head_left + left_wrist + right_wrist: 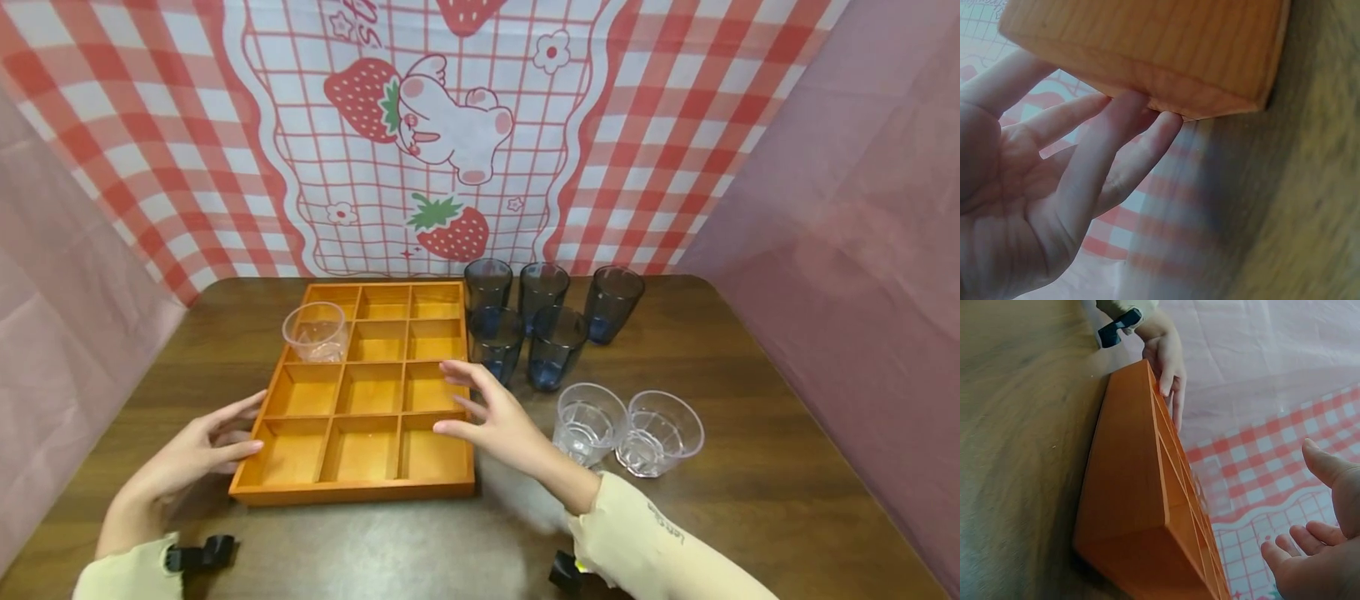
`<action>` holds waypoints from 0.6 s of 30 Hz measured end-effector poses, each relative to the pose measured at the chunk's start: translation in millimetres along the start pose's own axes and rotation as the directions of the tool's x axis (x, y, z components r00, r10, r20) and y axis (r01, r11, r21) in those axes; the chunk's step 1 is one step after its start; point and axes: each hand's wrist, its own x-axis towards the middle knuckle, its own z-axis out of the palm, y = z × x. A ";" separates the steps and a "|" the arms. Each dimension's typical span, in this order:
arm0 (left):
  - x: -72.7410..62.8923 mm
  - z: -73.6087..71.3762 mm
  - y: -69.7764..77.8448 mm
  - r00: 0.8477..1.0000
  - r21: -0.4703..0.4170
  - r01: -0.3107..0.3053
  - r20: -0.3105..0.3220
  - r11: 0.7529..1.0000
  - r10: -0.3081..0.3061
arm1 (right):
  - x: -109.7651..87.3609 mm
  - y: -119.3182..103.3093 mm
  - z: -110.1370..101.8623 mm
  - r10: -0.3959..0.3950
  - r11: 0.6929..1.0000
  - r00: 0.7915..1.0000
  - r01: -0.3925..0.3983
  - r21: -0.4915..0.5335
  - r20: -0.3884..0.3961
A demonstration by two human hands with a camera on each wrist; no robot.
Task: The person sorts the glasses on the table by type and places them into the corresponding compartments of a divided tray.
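Note:
A wooden divided tray [360,492] lies on the table, with a clear cup [315,333] in its left column, second row from the back. My left hand [198,454] is at the tray's left side, its extended fingers touching the wooden wall; the left wrist view shows the fingertips against the tray's side [1147,56]. Above the tray's front right compartments, my right hand [498,421] hovers with fingers spread and nothing held. In the right wrist view, that right hand [1316,556] is apart from the tray. The other compartments hold nothing.
Several dark blue glasses [557,350] stand upright right of the tray, towards the back. Two clear cups [588,425] stand side by side nearer the front, close to my right forearm. A red checked cloth [645,125] hangs behind the table [757,500].

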 end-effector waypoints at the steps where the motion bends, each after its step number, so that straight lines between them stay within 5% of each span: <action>1: 0.4 0.4 0.4 1.000 -0.001 0.003 0.001 1.000 -0.003 | -2.9 1.0 -2.5 -0.001 1.000 1.000 0.001 -0.005 -0.005; 18: -1.5 2.6 1.0 1.000 0.060 0.000 -0.023 0.998 0.002 | -44.6 6.6 -38.1 -0.118 0.990 0.993 0.118 -0.072 0.002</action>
